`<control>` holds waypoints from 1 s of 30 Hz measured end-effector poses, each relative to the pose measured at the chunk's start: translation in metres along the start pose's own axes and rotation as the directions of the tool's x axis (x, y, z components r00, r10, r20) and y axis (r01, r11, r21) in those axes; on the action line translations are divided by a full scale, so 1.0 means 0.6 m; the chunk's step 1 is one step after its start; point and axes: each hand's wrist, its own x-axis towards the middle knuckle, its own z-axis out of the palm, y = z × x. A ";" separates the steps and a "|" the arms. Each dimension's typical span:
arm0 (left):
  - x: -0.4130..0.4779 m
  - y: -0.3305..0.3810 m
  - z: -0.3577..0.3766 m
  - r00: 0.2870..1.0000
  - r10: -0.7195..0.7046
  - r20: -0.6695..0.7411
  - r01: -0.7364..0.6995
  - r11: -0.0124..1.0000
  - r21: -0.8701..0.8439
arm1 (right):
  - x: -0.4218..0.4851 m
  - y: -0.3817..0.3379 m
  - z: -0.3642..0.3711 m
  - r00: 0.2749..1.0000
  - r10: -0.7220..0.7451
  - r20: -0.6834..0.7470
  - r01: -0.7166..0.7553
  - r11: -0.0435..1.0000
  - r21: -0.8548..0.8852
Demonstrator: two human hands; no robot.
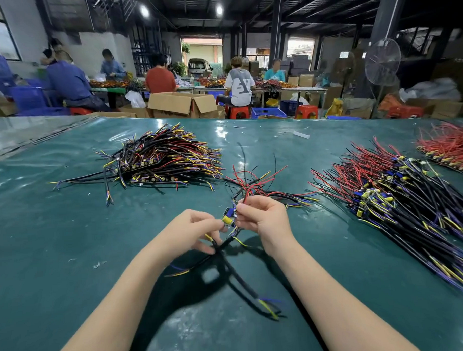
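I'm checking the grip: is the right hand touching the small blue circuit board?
Touching. The head view shows the right hand pinching the small blue circuit board at its right edge.

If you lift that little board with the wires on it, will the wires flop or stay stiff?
Probably floppy: the black cable sags from the board toward the table, and the red wires bend every way. It is likely light, since the left hand and right hand hold it up with fingertips only.
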 end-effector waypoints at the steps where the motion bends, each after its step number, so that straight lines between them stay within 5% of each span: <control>1: -0.001 -0.001 -0.001 1.000 -0.003 -0.006 0.003 0.999 0.045 | -0.001 0.001 0.001 1.000 0.010 0.016 -0.010 1.000 0.000; 5: -0.005 0.002 -0.017 0.999 0.016 0.043 -0.024 0.982 0.186 | 0.001 0.001 0.006 0.995 0.076 0.060 -0.083 0.990 0.117; 9: -0.003 0.001 -0.025 0.997 0.017 0.078 -0.049 0.906 0.420 | 0.013 -0.005 -0.012 0.978 0.184 -0.102 -0.132 0.914 0.383; 14: -0.001 -0.008 -0.026 0.999 0.007 -0.033 0.017 0.733 0.680 | 0.016 -0.007 -0.027 0.974 0.165 -0.157 -0.123 0.961 0.249; 17: 0.003 0.002 -0.019 0.974 0.106 -0.199 0.001 0.880 0.475 | 0.011 -0.003 -0.013 0.989 0.137 -0.059 -0.130 0.986 0.105; 19: 0.005 0.011 -0.007 0.963 0.033 -0.268 -0.010 0.996 0.086 | 0.008 0.000 -0.004 0.989 0.143 0.029 -0.145 0.986 0.081; 21: 0.005 0.014 0.005 0.979 -0.065 -0.193 0.037 0.989 -0.143 | 0.003 0.004 0.003 0.978 0.175 0.116 -0.184 0.980 0.072; 24: 0.000 0.005 0.012 0.994 -0.068 -0.082 0.067 0.998 -0.008 | -0.002 0.006 0.007 0.941 0.259 0.220 -0.271 0.962 0.024; 30: 0.005 -0.004 0.009 0.991 -0.062 -0.120 0.060 0.998 -0.025 | -0.002 0.002 -0.003 0.914 0.287 0.286 -0.274 0.958 -0.085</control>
